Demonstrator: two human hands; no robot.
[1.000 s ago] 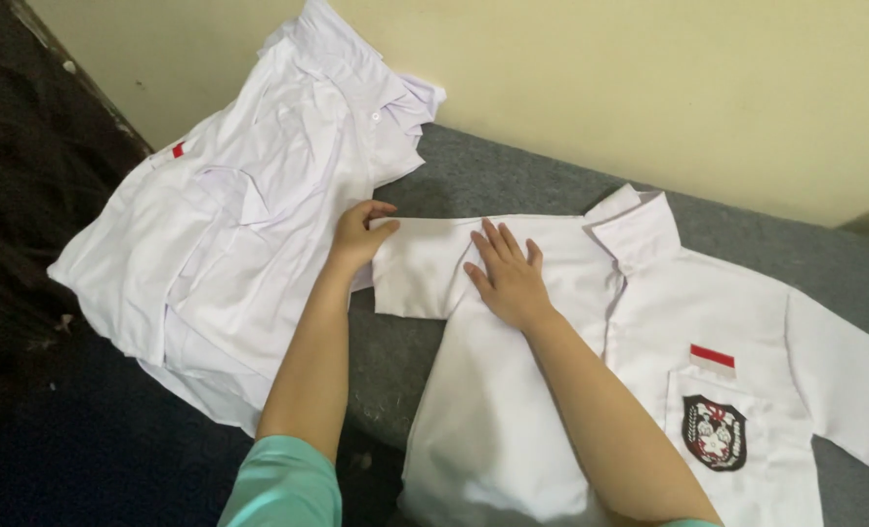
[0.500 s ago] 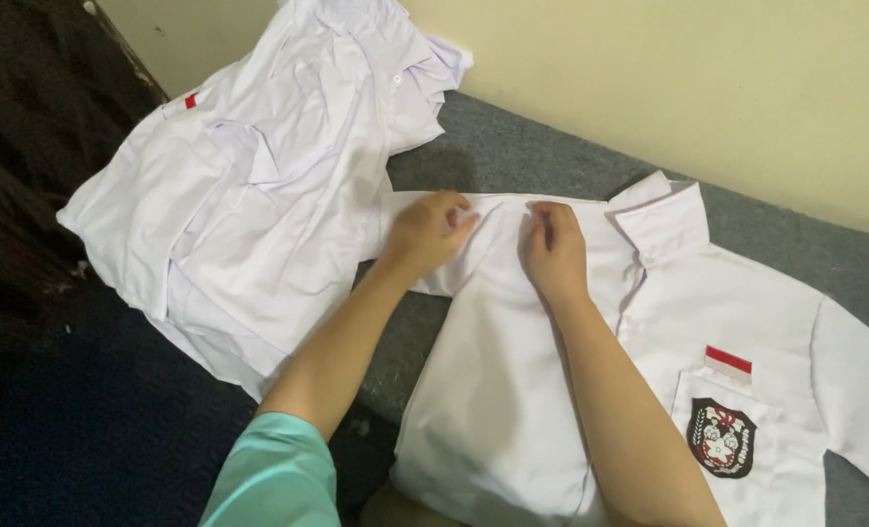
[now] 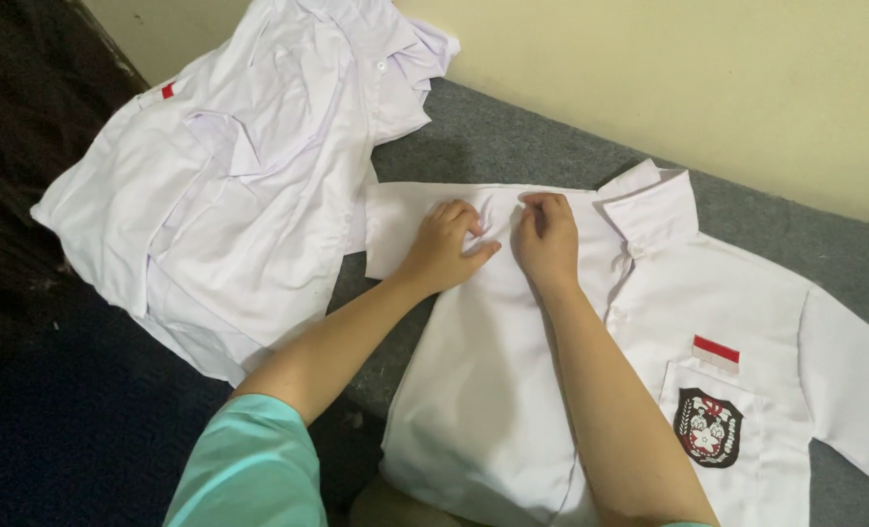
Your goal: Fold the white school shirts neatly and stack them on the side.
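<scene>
A white short-sleeved shirt [image 3: 513, 390] lies face up on a grey padded surface [image 3: 513, 137], collar [image 3: 654, 205] toward the wall. Its chest pocket carries a dark badge [image 3: 708, 426] under a small red and white strip [image 3: 716, 349]. My left hand [image 3: 446, 246] rests on the shirt's shoulder beside the sleeve [image 3: 393, 229], fingers curled into the cloth. My right hand [image 3: 548, 237] sits close beside it, pinching the fabric just left of the collar. The two hands are almost touching.
A rumpled heap of white shirts [image 3: 229, 185] lies at the left, one edge overlapping the flat shirt's sleeve. A pale yellow wall [image 3: 698, 78] runs along the back. Dark fabric [image 3: 24, 195] and dark blue cloth [image 3: 83, 429] fill the left and lower left.
My hands have come together at the shirt's shoulder: the left has left the sleeve end and moved right, and the right has slid up toward the collar. Both now bunch the cloth.
</scene>
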